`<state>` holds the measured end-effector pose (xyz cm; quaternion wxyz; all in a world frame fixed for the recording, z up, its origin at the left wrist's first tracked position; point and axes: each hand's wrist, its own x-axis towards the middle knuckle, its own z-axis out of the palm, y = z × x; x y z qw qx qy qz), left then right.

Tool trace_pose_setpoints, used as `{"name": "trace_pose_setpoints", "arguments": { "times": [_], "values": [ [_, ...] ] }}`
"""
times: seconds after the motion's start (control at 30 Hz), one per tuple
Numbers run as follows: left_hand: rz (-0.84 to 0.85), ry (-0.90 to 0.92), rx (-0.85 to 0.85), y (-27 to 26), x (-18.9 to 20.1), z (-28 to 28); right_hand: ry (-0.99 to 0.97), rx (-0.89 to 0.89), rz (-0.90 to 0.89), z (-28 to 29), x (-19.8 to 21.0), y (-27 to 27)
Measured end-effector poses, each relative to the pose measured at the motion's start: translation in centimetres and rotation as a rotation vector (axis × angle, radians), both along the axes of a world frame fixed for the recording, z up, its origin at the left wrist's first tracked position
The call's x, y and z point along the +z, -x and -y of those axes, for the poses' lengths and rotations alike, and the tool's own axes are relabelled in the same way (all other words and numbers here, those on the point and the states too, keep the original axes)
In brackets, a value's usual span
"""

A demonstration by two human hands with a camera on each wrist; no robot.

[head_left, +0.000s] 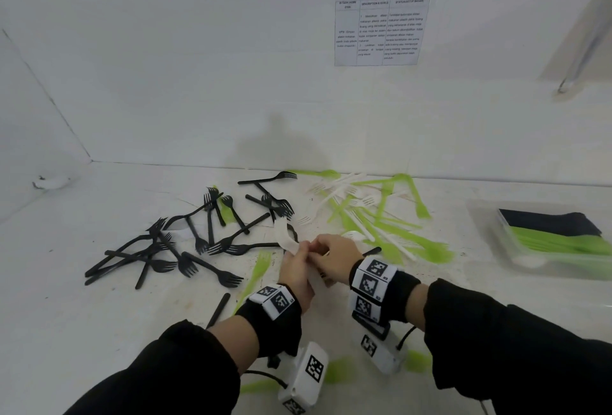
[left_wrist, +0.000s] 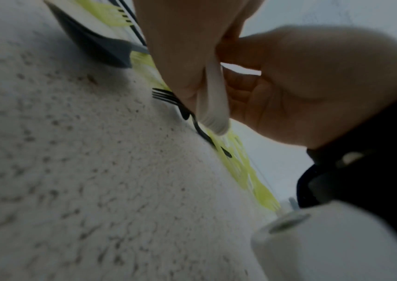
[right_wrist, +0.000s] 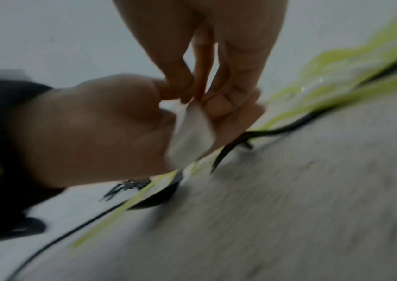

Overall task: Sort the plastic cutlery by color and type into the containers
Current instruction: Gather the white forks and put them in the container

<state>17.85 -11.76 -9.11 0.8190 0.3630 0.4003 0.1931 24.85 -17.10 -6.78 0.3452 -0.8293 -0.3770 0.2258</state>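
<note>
A white spoon (head_left: 285, 236) is held between both hands just above the table's middle. My left hand (head_left: 303, 250) grips its handle (left_wrist: 213, 98), fingers curled round it. My right hand (head_left: 319, 249) pinches the same spoon (right_wrist: 190, 133) from the right, fingertips meeting the left hand's. Whether more than one white piece is in the grip cannot be told. Several black forks (head_left: 185, 242) lie scattered to the left. A mixed heap of green and white cutlery (head_left: 381, 216) lies to the back right. A green fork (head_left: 256, 270) lies just left of my left hand.
A clear plastic container (head_left: 486, 216) at the right edge holds green cutlery and something black. White walls close the table at the back and left. A printed sheet (head_left: 379, 29) hangs on the back wall. Green pieces (head_left: 419, 360) lie near the front edge under my wrists.
</note>
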Motion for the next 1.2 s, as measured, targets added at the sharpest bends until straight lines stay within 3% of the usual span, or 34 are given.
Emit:
{"name": "trace_pose_setpoints", "arguments": {
  "times": [0.1, 0.23, 0.3, 0.47, 0.57, 0.77, 0.83, 0.9, 1.03, 1.2],
  "values": [
    [-0.02, -0.026, 0.066, 0.7, 0.3, -0.9, 0.14, 0.03, 0.152, -0.3, 0.2, -3.4],
    [-0.095, -0.01, 0.024, 1.7, 1.0, -1.0, 0.607, 0.153, 0.498, 0.0, -0.2, -7.8],
    [-0.112, 0.0, 0.015, 1.9, 1.1, -1.0, 0.636, 0.157, 0.536, 0.2, -0.4, -8.8],
    [-0.095, 0.019, -0.006, 2.1, 0.9, -1.0, 0.613, 0.15, 0.535, 0.4, -0.7, -9.8],
    [-0.103, 0.025, -0.018, 2.2, 0.7, -1.1, 0.413, 0.066, 0.504, 0.5, 0.1, -10.0],
    [-0.088, 0.04, -0.025, 2.0, 0.3, -1.3, -0.104, -0.135, -0.018, 0.0, 1.9, -11.5],
    [-0.077, 0.05, -0.03, 1.7, 0.1, -1.4, -0.192, -0.27, -0.192, -0.3, 1.7, -11.9],
    [-0.073, 0.052, -0.042, 1.3, -0.1, -1.5, -0.116, -0.354, -0.189, -0.4, 1.6, -12.6],
    [-0.091, 0.024, -0.058, 0.4, -0.3, -1.7, 0.387, -0.211, 0.103, -0.2, 1.1, -13.3],
    [-0.157, -0.027, -0.091, -1.5, 0.5, -3.2, 0.485, -0.11, 0.177, -0.9, -1.3, -12.8]
  ]
}}
